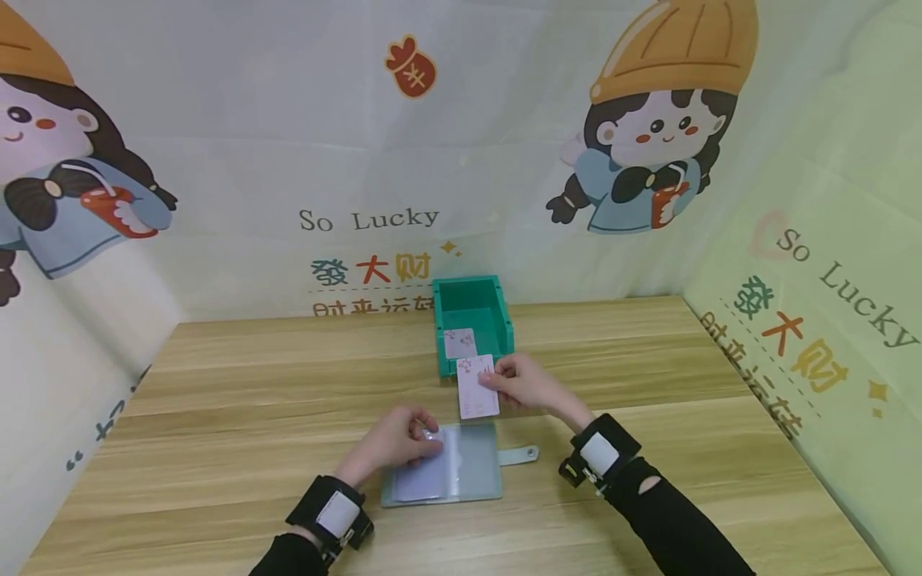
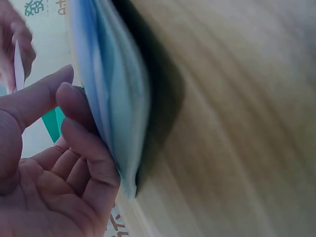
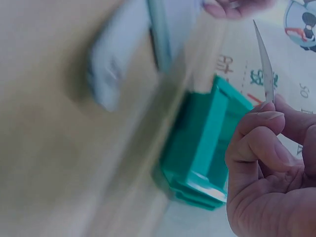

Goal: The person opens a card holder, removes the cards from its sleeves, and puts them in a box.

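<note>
A pale blue card album point(image 1: 477, 464) lies spread on the table, with clear sleeve pages inside. My left hand point(image 1: 405, 438) is at its left page, fingers curled and thumb over the page; shiny plastic shows between them, so it seems to pinch the sleeve. The left wrist view shows those fingers point(image 2: 91, 158) against the album's edge point(image 2: 126, 123). Just above the album, my right hand point(image 1: 529, 382) pinches a pink patterned card point(image 1: 478, 396) by its right side. Edge-on, the card point(image 3: 265, 64) stands between thumb and fingers in the right wrist view.
Behind the held card is a green plastic bin point(image 1: 471, 308) with another pink card point(image 1: 459, 343) in its front part. The album's strap point(image 1: 519, 455) with a snap sticks out to the right. A printed cloth backdrop point(image 1: 504, 160) rises behind the wooden table point(image 1: 252, 384).
</note>
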Demonstrator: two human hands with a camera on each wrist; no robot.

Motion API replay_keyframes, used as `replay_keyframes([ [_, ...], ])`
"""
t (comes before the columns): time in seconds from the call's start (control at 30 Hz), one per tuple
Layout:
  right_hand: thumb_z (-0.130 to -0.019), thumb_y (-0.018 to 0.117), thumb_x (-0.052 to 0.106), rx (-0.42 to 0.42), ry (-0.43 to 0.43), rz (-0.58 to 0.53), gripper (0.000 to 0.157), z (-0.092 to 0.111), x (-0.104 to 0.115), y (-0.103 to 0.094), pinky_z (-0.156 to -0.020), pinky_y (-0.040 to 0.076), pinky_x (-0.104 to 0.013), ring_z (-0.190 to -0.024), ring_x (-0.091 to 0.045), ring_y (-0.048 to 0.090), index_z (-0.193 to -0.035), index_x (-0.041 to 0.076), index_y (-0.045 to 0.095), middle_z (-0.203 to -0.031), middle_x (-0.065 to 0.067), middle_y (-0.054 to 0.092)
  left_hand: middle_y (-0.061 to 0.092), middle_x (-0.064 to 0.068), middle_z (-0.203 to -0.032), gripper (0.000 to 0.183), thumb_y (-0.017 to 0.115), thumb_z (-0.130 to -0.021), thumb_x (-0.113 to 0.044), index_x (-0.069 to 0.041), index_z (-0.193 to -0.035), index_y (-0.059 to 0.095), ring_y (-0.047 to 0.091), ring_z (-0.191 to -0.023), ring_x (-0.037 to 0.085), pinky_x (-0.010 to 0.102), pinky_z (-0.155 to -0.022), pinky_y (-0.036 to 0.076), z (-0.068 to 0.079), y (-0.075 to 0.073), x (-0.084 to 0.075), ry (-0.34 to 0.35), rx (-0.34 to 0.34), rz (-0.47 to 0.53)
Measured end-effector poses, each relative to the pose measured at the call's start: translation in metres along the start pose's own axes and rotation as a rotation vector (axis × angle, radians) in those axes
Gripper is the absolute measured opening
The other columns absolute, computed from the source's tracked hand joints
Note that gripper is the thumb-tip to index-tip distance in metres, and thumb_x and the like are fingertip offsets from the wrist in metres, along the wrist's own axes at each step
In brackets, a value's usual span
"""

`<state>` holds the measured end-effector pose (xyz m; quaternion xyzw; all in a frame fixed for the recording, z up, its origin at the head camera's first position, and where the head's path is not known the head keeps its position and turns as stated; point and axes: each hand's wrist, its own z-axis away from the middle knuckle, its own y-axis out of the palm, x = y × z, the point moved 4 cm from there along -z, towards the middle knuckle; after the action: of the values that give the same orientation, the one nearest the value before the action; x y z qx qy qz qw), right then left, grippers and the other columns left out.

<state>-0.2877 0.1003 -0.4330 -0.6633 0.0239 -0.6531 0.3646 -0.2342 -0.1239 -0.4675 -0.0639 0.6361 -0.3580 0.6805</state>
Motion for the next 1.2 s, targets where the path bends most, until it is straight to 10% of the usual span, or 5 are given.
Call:
replay_keyframes([
  [0.27, -0.109, 0.059, 0.020, -0.085, 0.011, 0.192, 0.033, -0.041, 0.018, -0.022, -0.050, 0.033, -0.021, -0.049, -0.009, 0.042, -0.079, 0.003, 0.060, -0.060, -0.002, 0.050, 0.057, 0.002, -0.069, 0.023, 0.079, -0.089, -0.006, 0.000, -0.108, 0.067, 0.054, -0.060, 0.013, 0.024, -0.057, 0.042, 0.003, 0.003, 0.000, -0.020, -0.010, -0.026],
  [0.8, -0.110, 0.055, 0.021, -0.124, 0.309, 0.399, 0.029, -0.103, 0.022, -0.011, -0.047, 0.035, -0.025, -0.041, -0.012, 0.042, -0.094, -0.002, 0.062, -0.049, 0.000, 0.041, 0.055, 0.001, -0.070, 0.022, 0.080, -0.090, -0.008, -0.001, -0.106, 0.068, 0.052, -0.060, 0.012, 0.024, -0.057, 0.040, 0.003, 0.007, 0.002, -0.007, -0.031, -0.038],
  [1.2, -0.106, 0.058, 0.010, -0.193, 0.302, 0.613, 0.020, -0.102, 0.017, 0.009, -0.081, 0.058, -0.047, -0.107, -0.040, 0.071, -0.120, 0.001, 0.070, -0.121, -0.020, 0.072, 0.053, 0.001, -0.070, 0.020, 0.080, -0.090, -0.010, -0.002, -0.105, 0.069, 0.050, -0.062, 0.013, 0.025, -0.057, 0.039, 0.004, 0.014, -0.001, 0.006, -0.042, -0.041],
])
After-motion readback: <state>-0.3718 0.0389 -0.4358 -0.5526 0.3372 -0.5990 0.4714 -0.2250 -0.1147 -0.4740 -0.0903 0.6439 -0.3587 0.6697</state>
